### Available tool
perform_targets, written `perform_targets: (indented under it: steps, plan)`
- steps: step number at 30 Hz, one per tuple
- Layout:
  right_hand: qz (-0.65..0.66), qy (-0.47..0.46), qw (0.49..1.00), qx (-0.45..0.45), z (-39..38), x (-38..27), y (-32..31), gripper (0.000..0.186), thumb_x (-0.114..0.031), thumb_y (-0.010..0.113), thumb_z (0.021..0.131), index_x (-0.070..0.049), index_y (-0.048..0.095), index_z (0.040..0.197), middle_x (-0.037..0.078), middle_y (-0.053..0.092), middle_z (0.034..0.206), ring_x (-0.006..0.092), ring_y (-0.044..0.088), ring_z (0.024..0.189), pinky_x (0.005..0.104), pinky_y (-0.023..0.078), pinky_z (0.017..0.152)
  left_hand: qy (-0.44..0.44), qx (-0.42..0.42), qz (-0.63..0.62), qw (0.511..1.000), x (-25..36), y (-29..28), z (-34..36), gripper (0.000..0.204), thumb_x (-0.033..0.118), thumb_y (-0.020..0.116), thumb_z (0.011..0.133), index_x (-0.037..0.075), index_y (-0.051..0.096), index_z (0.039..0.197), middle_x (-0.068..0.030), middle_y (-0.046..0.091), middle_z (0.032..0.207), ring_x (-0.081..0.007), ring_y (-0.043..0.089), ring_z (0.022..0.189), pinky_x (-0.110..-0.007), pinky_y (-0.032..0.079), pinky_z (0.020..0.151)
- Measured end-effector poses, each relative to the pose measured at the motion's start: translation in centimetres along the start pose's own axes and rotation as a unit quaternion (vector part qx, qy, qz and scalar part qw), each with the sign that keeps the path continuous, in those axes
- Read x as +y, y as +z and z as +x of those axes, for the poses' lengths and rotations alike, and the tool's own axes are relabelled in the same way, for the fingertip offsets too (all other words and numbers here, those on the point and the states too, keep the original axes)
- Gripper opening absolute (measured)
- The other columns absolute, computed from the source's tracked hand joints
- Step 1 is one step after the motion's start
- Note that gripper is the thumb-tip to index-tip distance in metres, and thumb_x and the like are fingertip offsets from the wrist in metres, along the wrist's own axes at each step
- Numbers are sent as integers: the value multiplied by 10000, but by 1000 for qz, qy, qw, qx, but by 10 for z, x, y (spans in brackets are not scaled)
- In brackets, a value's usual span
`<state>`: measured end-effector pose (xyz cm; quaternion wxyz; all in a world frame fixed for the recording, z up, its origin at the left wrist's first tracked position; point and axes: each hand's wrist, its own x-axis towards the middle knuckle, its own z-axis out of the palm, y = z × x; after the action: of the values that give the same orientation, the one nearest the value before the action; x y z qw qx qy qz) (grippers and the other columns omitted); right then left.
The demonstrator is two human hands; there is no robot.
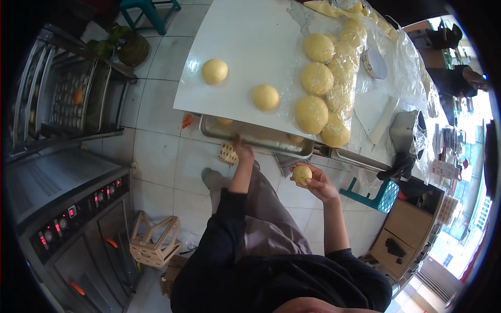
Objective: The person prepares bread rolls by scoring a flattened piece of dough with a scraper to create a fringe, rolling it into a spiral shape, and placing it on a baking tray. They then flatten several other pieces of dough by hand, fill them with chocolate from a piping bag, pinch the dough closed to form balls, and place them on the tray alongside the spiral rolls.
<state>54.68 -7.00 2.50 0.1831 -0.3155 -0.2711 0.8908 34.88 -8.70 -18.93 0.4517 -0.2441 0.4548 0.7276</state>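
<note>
My right hand (322, 187) holds a small pale yellow dough ball (302, 175) in its fingers, in front of the table's near edge. At the near rim of a metal tray (255, 141), my left hand (243, 150) reaches up; its fingers are blurred and partly hidden. The tray juts out from under the white tabletop (245, 47), with bits of dough showing inside. Two smooth dough balls, one farther left (214, 71) and one nearer (266, 97), sit on the tabletop. Right of them, several larger dough balls (312, 115) lie in rows, partly under plastic wrap.
A round tin (374, 63) and a metal pot (407, 134) stand on the table's right side. To the left are an oven (78, 208) with lit controls and a tray rack (70, 99). A wooden basket (154, 241) and a teal stool (148, 13) stand on the tiled floor.
</note>
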Motion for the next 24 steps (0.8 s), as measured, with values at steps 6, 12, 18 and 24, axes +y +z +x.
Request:
perform_targets:
  steps: [6,12,18,24]
  plan:
    - [-281,53,935,210,16,24,-15,520,-72,643,682,-48,428,1155,109,561,949,188,566,823,298,495,683,252,-106,639,719,8,-136,-87,411,285,450,833,75,375,1178,-41,440,1155,-198,415,1069,-354,326,906]
    - [-552,-81,786,265,56,60,-21,449,-90,675,603,-40,538,1028,120,591,910,205,583,810,293,470,684,-34,40,-63,997,-4,-232,-124,406,350,378,856,66,398,1146,-49,473,1118,-210,457,1022,-361,364,878]
    - [-665,-203,637,333,86,53,-60,364,-36,655,539,-44,585,896,135,584,887,282,555,820,331,452,715,-82,42,-102,990,2,-258,-140,384,352,380,859,66,421,1111,-53,499,1079,-206,476,1000,-354,377,869]
    - [-756,-190,521,347,97,49,-106,373,-42,644,530,-65,571,895,142,546,946,307,527,860,356,439,759,139,-58,398,905,7,-258,-143,378,342,407,852,69,421,1113,-49,501,1074,-198,477,998,-352,375,865]
